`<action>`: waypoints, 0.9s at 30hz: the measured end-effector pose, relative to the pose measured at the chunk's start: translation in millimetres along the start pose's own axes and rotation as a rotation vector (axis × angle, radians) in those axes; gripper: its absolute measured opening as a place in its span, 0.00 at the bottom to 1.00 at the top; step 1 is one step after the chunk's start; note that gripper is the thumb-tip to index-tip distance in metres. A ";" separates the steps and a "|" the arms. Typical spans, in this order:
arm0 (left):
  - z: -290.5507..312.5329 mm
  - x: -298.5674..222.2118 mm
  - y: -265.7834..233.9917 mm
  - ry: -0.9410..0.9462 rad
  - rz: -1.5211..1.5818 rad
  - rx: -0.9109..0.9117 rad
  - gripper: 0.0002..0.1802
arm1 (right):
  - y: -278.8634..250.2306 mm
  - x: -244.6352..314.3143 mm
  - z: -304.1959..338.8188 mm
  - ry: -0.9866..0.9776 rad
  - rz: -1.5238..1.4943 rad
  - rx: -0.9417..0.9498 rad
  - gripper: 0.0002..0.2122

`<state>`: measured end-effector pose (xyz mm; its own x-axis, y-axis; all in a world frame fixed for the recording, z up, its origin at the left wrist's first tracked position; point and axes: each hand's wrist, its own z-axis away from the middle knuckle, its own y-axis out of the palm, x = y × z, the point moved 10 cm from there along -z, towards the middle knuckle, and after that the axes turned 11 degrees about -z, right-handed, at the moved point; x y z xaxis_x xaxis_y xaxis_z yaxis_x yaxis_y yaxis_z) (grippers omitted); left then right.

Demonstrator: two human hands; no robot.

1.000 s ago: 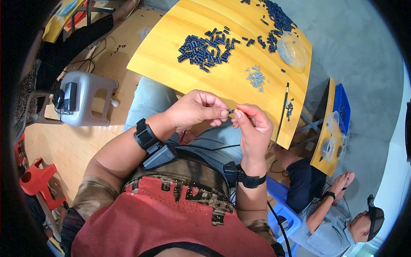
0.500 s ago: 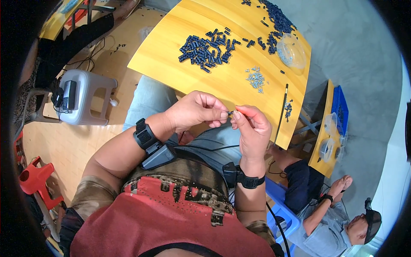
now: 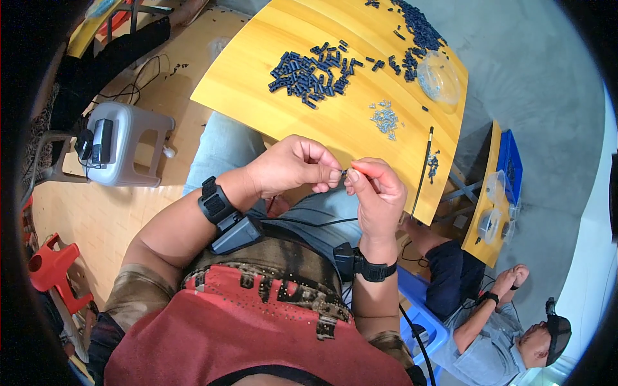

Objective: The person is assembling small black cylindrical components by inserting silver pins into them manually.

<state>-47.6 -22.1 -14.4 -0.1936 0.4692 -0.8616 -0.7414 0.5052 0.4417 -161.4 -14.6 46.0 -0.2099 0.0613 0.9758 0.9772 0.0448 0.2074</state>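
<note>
My left hand (image 3: 290, 168) and my right hand (image 3: 381, 196) meet just off the near edge of the yellow table (image 3: 244, 83). Both are closed in a pinch, thumb against fingers. Between their fingertips is a small dark piece (image 3: 344, 174), mostly covered, so its kind does not show. Beyond the hands lies a heap of short black ribbed pieces (image 3: 306, 77). To its right is a small pile of silver screw-like bits (image 3: 386, 120). A thin black rod (image 3: 422, 174) lies near the right edge, beside some tiny dark parts (image 3: 434, 166).
A clear plastic bowl (image 3: 439, 77) with silver bits stands by a larger black heap (image 3: 420, 29) at the far right. A grey stool (image 3: 129, 145) with a black device is at left, a red stool (image 3: 59, 273) lower left. A co-worker (image 3: 489, 341) sits right, near a blue tray (image 3: 510, 166).
Both hands keep their pinch and have shifted very slightly left in the picture. The pieces on the table lie as before.
</note>
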 end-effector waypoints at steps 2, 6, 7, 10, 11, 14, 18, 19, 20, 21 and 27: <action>0.6 -1.0 -0.2 -0.011 -0.012 0.005 0.07 | 2.6 1.4 -1.3 -0.021 -0.015 0.038 0.06; 2.0 -0.6 1.1 -0.011 0.007 0.030 0.07 | 4.3 1.3 -2.2 -0.019 -0.012 0.055 0.06; 2.1 -0.4 1.4 -0.011 0.024 0.034 0.07 | 6.3 2.2 -2.2 -0.027 -0.035 0.074 0.06; 4.8 2.1 2.3 -0.055 0.051 0.055 0.06 | 10.0 3.7 -2.2 -0.032 -0.073 0.112 0.05; 5.3 1.9 1.7 -0.055 0.052 0.055 0.06 | 11.8 4.1 -2.0 -0.032 -0.088 0.130 0.05; 5.5 3.2 2.5 -0.048 0.099 0.078 0.06 | 11.9 0.8 -2.8 -0.024 -0.102 0.123 0.06; 3.3 6.2 2.0 -0.039 0.117 0.077 0.07 | 12.4 -0.2 -1.7 -0.019 -0.122 0.113 0.06; 3.2 6.6 1.5 -0.042 0.103 0.073 0.07 | 12.5 -0.6 -1.5 -0.006 -0.127 0.105 0.06; 3.8 5.8 1.5 -0.042 0.104 0.072 0.07 | 12.2 -1.5 -1.3 0.006 -0.132 0.097 0.06; 4.7 5.5 1.8 -0.056 0.107 0.073 0.07 | 11.9 -1.7 -1.3 0.006 -0.132 0.097 0.06; 6.2 5.4 2.9 -0.077 0.122 0.075 0.07 | 10.3 -0.4 0.0 -0.002 -0.124 0.087 0.06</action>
<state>-46.8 -13.6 -16.2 -0.2272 0.5827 -0.7803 -0.6646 0.4929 0.5616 -151.2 -14.1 47.8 -0.3294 0.0517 0.9428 0.9373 0.1385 0.3199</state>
